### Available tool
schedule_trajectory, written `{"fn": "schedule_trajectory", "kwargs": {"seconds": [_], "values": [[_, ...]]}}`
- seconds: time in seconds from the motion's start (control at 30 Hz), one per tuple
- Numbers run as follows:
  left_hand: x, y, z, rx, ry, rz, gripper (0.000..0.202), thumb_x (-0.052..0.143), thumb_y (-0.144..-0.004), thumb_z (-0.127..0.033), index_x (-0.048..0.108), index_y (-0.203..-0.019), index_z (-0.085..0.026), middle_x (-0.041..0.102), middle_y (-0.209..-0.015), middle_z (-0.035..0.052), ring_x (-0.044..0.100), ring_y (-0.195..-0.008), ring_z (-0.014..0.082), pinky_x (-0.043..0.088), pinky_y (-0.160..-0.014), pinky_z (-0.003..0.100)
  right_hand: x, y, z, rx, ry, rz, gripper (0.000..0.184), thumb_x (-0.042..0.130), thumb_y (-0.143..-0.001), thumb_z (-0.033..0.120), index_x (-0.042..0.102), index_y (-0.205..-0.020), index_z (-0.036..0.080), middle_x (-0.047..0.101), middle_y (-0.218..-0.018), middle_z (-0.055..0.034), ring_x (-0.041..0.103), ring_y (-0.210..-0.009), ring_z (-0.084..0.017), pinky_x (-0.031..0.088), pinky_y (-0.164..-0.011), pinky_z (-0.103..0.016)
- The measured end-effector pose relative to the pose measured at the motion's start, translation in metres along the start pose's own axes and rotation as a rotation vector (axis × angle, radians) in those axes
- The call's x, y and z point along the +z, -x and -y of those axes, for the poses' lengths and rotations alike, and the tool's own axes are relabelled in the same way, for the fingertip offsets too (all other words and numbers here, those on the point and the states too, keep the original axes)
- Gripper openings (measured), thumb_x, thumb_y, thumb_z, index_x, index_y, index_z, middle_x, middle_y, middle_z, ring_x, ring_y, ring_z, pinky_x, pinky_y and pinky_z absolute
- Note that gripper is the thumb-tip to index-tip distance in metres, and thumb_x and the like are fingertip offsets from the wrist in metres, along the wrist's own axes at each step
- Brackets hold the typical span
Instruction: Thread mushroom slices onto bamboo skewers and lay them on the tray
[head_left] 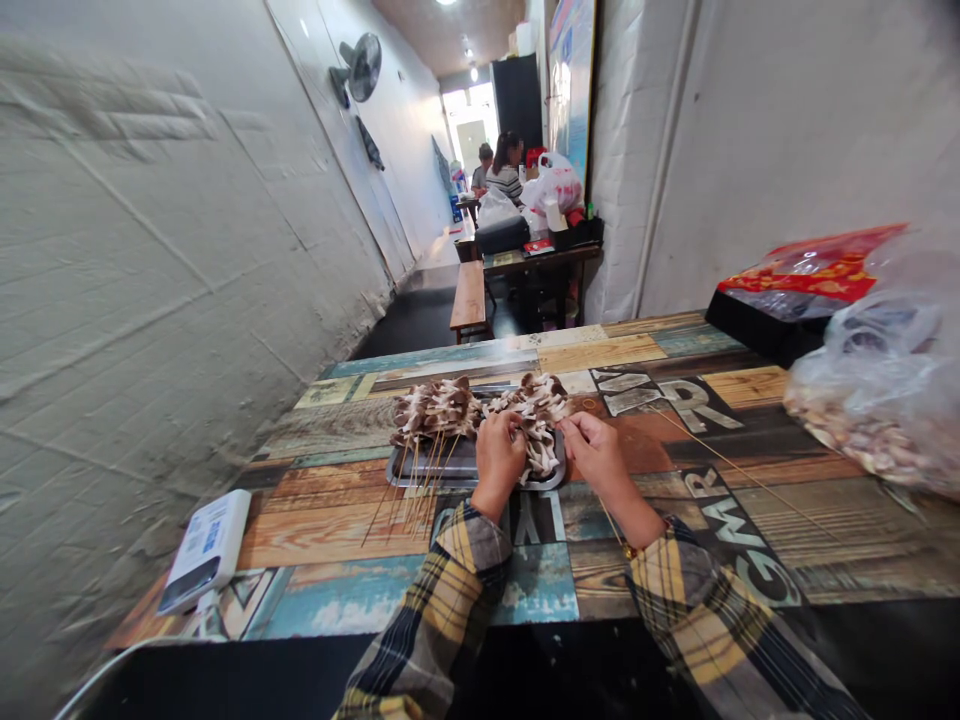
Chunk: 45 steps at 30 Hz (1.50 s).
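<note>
A grey metal tray holds brown-capped, pale-stemmed mushrooms. On its left lie skewered mushrooms, with thin bamboo skewers sticking out toward me. A looser pile of mushrooms fills the right side. My left hand is closed over this pile, its fingertips pinching a mushroom, partly hidden by the hand. At the tray's right edge my right hand is closed in a pinch. A bamboo skewer shows beneath its palm and runs back toward the wrist.
One skewer lies alone on the patterned table. A clear plastic bag of pale food and a red package stand at right. A white device with a cable sits at left. Two people are farther back.
</note>
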<state>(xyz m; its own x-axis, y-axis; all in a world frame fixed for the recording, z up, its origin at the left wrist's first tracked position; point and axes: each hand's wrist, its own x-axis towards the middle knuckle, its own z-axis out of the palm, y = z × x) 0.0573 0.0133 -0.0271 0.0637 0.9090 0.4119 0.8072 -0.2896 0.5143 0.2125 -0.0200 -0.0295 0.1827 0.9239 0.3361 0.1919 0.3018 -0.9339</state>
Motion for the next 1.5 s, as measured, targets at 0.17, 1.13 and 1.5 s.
{"fn": "schedule_trajectory", "kwargs": {"seconds": [0.17,1.13,1.5], "values": [[0.002,0.0,0.001,0.085,-0.051,0.044,0.021,0.057,-0.076,-0.013,0.069,-0.091,-0.021,0.059,-0.088,0.0069,0.053,-0.09,0.0228,0.04,-0.08,0.034,0.001,0.0,-0.003,0.002,0.005,0.01,0.033,0.049,-0.087,0.044,0.058,-0.067,0.018,0.049,-0.048,0.0043,0.047,-0.046,-0.011,0.035,-0.048,-0.022],[-0.005,-0.005,0.016,-0.334,0.917,-0.059,0.009,0.064,-0.068,-0.025,0.062,-0.072,-0.017,0.062,-0.068,-0.0006,0.054,-0.064,0.0118,0.039,-0.062,0.022,0.002,0.003,-0.002,0.011,0.03,0.049,0.032,0.049,-0.088,0.041,0.056,-0.066,0.019,0.049,-0.047,0.0045,0.046,-0.045,-0.011,0.034,-0.048,-0.022],[-0.037,0.021,0.02,-0.125,0.395,0.055,0.018,0.061,-0.077,-0.031,0.064,-0.065,-0.018,0.061,-0.063,0.0005,0.052,-0.061,0.0146,0.033,-0.06,0.025,0.002,0.001,-0.008,-0.009,0.044,0.035,0.033,0.049,-0.088,0.043,0.057,-0.067,0.019,0.05,-0.047,0.0041,0.047,-0.045,-0.011,0.036,-0.049,-0.022]]}}
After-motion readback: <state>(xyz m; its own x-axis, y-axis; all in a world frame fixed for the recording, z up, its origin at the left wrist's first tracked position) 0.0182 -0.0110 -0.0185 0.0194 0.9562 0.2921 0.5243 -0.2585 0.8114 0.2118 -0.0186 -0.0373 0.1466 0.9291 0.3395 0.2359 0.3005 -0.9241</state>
